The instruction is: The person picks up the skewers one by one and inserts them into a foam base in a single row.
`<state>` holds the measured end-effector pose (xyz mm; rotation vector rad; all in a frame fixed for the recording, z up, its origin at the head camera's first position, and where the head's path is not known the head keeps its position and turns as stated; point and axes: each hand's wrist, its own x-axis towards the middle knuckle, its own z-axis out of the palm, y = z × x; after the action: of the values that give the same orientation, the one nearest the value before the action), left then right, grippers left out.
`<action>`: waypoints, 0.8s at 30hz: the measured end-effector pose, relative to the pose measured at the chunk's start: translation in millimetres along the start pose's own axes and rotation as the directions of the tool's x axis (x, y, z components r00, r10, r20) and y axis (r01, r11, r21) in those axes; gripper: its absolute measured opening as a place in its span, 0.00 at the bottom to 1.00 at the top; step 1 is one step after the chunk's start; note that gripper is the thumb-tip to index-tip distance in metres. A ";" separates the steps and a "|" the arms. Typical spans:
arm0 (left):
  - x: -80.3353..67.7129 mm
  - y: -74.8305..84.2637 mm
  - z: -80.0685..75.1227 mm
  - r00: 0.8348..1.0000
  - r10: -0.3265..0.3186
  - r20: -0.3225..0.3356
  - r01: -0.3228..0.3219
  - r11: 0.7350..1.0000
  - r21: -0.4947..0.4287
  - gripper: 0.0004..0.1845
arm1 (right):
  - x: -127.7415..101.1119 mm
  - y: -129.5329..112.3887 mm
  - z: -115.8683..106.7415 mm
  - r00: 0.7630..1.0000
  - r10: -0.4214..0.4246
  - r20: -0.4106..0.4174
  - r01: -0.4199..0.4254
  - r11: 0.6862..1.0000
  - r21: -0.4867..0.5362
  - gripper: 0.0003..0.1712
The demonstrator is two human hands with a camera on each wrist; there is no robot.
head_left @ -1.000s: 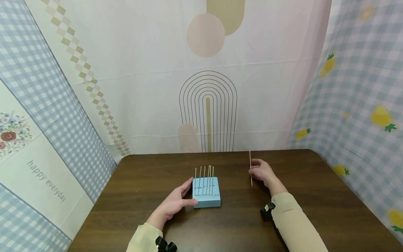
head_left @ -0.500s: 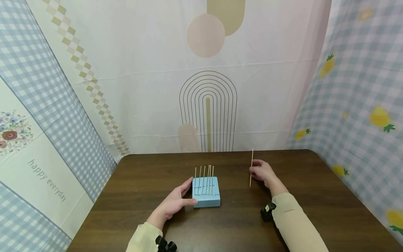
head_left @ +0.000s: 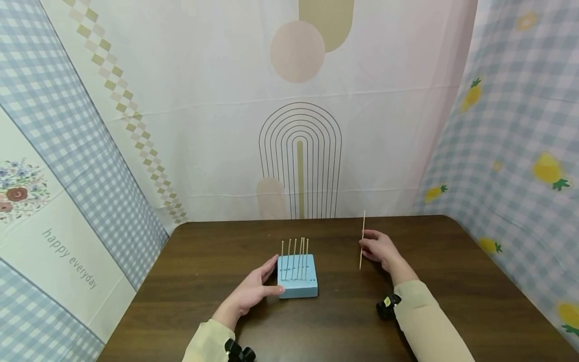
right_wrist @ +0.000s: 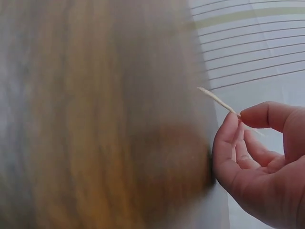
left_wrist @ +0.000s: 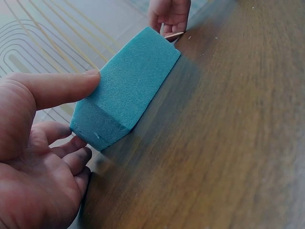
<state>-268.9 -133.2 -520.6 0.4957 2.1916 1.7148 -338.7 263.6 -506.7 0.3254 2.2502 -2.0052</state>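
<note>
A light blue foam block (head_left: 298, 290) sits on the table with several thin wooden skewers (head_left: 307, 246) standing upright in its top. My left hand (head_left: 248, 292) holds the block's left side, thumb at the front corner and fingers along the far side. In the left wrist view the thumb lies on the edge of the blue block (left_wrist: 128, 81). To the right, my right hand (head_left: 381, 250) pinches a single wooden skewer (head_left: 364, 223) between thumb and index finger, nearly upright. The right wrist view shows this skewer (right_wrist: 217, 98) sticking out past the fingertips.
The dark wooden table (head_left: 334, 332) has its far edge just behind the block and the right hand. A pale patterned cloth (head_left: 226, 151) hangs behind it, with a blue checked cloth (head_left: 506, 166) on the right. Small dark holes (head_left: 312, 280) show in the block's top.
The skewer in my right hand has changed its tilt, its upper end swinging to the right and upward. The right hand has shifted slightly right. The left hand stays on the block.
</note>
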 end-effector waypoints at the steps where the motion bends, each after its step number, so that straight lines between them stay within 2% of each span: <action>1: 0.2 -0.2 0.0 1.000 -0.002 0.000 0.002 1.000 -0.001 0.52 | -1.1 -0.6 0.5 1.000 0.000 0.009 0.000 1.000 0.026 0.36; 8: 0.6 -1.2 -0.9 1.000 -0.005 -0.004 0.005 1.000 0.001 0.52 | -19.2 -11.8 16.4 0.995 -0.072 0.067 0.059 0.983 0.174 0.30; 12: 1.0 -1.5 -1.2 1.000 -0.008 -0.001 0.008 1.000 0.001 0.53 | -30.5 -16.7 26.5 0.985 -0.131 0.111 0.111 0.979 0.171 0.27; 24: 0.8 -0.3 -0.4 1.000 -0.010 -0.005 0.010 1.000 -0.002 0.52 | -58.3 -32.3 58.0 0.942 -0.260 0.214 0.233 0.962 0.143 0.25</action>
<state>-269.9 -133.3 -520.8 0.4800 2.1916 1.7150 -293.1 197.7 -469.5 -0.1856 2.1233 -2.1666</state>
